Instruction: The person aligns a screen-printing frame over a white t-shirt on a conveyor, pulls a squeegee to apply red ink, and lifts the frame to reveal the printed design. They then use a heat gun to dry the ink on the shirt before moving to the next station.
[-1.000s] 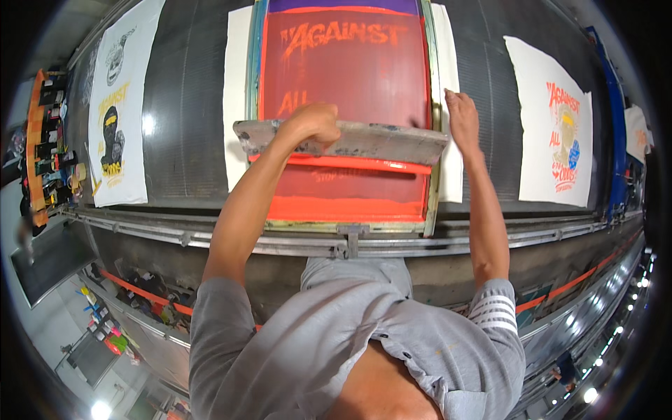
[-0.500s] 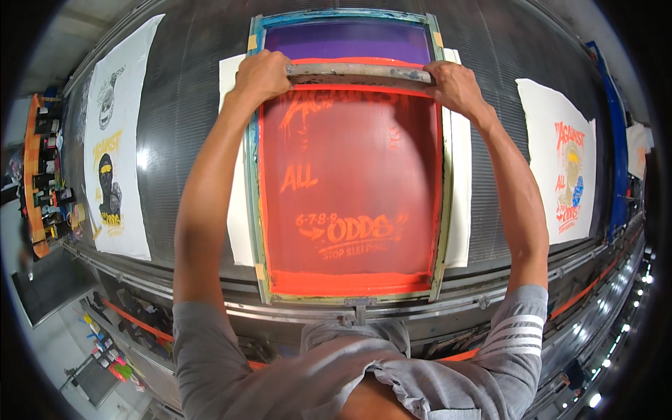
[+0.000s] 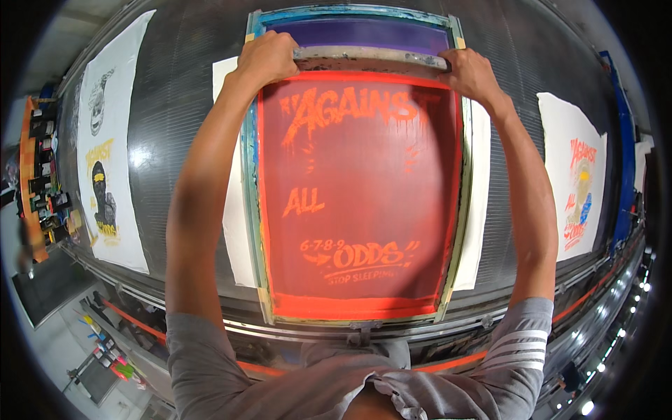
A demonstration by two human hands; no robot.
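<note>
"Looking at the left hand (image 3: 269,57), can you tell what it's doing?"

"It's curled around the left end of the squeegee (image 3: 371,57), a grey, stained bar. The fingertips are out of sight, and the fist covers that end."

"And the right hand (image 3: 474,71)?"

"Wrapped around the opposite end. I can't see its palm either."

"Where exactly is the squeegee?"

"Lying crosswise over the far part of the printing screen (image 3: 360,175), just on the near side of a purple strip (image 3: 357,33). Red ink shows along its lower side. Whether its blade presses on the mesh, I can't tell; the bar hides the contact."

"Is the lettering (image 3: 357,112) readable?"

"Mostly, though the top line fades at its right end, where a shadow falls over the mesh."

"What lies underneath?"

"A white sheet (image 3: 231,238). Only its margins stick out left and right of the frame, so its middle is covered."

"And farther out?"

"One printed sheet (image 3: 115,203) on the left and another printed one (image 3: 574,175) on the right, both on the dark table (image 3: 175,105) and bent by the lens. The clutter (image 3: 42,182) at the far left is too small to sort out. The grey shirt (image 3: 280,399) is cut off by the lower edge."
</note>
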